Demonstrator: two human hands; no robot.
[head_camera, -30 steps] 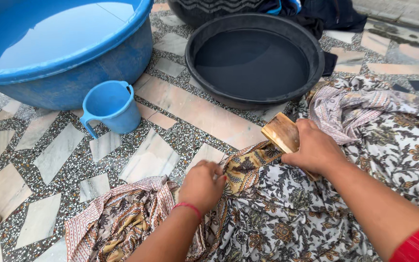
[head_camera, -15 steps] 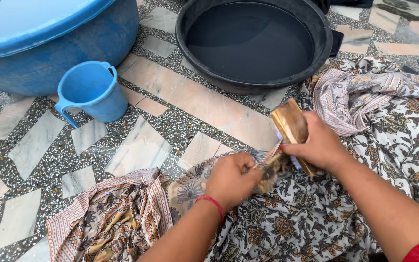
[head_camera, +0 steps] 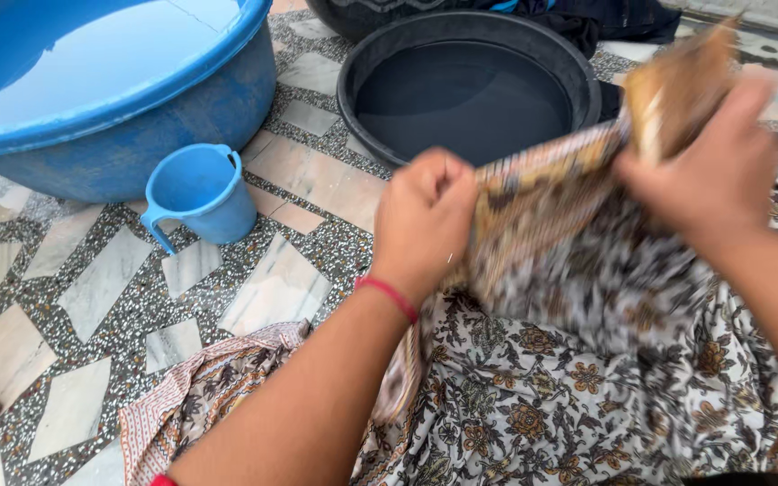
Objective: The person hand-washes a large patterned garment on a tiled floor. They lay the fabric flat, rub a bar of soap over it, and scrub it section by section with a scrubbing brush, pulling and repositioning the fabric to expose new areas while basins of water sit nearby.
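Printed cloth [head_camera: 551, 193] now lifted between hands [head_camera: 425, 220]

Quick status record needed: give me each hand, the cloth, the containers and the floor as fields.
left hand: left hand fisted on the patterned cloth, red thread at wrist
right hand: right hand grips the raised cloth edge with a brown bar, blurred
cloth: lifted between hands, rest on floor
containers: blue tub with water; black basin; blue mug, upright
floor: stone mosaic floor, wet-looking
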